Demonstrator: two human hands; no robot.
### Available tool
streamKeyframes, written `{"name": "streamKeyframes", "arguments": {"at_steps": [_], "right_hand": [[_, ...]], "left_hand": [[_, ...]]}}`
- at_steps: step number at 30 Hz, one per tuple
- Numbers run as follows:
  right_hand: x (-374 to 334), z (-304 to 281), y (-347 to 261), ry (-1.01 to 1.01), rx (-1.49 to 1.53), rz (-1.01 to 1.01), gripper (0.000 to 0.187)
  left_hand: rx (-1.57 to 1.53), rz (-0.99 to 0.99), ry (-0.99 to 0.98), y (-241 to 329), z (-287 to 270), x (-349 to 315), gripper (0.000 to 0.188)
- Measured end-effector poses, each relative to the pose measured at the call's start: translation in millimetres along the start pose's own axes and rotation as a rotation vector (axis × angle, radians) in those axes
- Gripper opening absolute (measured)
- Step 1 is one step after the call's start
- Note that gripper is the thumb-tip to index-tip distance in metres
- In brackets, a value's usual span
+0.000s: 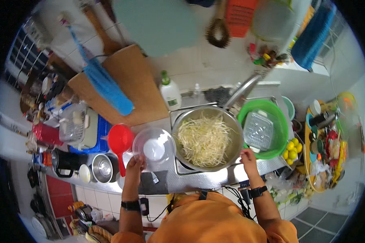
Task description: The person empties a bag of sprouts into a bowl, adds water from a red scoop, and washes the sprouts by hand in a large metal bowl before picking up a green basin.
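A clear round plastic bowl (166, 141) is at the counter's front, left of the steel sink. My left hand (134, 163) is closed on its near left rim. A red long-handled ladle or scoop (120, 139) lies just left of the bowl, its handle passing beside that hand. In the sink area sits a wide steel pan (239, 133) with its handle pointing to the far right. A heap of bean sprouts (205, 139) fills it. My right hand (248, 159) is at the pan's right rim, fingers partly spread and holding nothing I can see. Whether it touches the rim is unclear.
A green basin (282, 139) holding a clear plastic tray (258, 130) stands right of the pan. Lemons (291, 152) lie beyond it. Behind are a white pump bottle (170, 94) and a leaning cutting board (144, 91). Left stand a steel bowl (102, 168) and black kettle (65, 162).
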State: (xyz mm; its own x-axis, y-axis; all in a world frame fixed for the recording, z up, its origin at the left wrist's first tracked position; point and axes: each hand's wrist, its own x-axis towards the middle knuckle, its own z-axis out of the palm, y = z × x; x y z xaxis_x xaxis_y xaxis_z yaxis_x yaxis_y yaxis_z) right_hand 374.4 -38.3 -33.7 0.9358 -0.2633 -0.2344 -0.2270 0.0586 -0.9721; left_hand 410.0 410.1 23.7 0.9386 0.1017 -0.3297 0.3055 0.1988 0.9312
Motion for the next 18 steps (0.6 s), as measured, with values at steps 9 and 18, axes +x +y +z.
{"name": "streamKeyframes", "arguments": {"at_steps": [9, 18], "right_hand": [[-48, 6, -64, -0.739, 0.149, 0.245, 0.033], [-132, -182, 34, 0.634, 0.535, 0.235, 0.044]], "left_hand": [[0.258, -0.260, -0.652, -41, 138, -27, 0.027], [0.571, -0.288, -0.939, -49, 188, -26, 0.045]]}}
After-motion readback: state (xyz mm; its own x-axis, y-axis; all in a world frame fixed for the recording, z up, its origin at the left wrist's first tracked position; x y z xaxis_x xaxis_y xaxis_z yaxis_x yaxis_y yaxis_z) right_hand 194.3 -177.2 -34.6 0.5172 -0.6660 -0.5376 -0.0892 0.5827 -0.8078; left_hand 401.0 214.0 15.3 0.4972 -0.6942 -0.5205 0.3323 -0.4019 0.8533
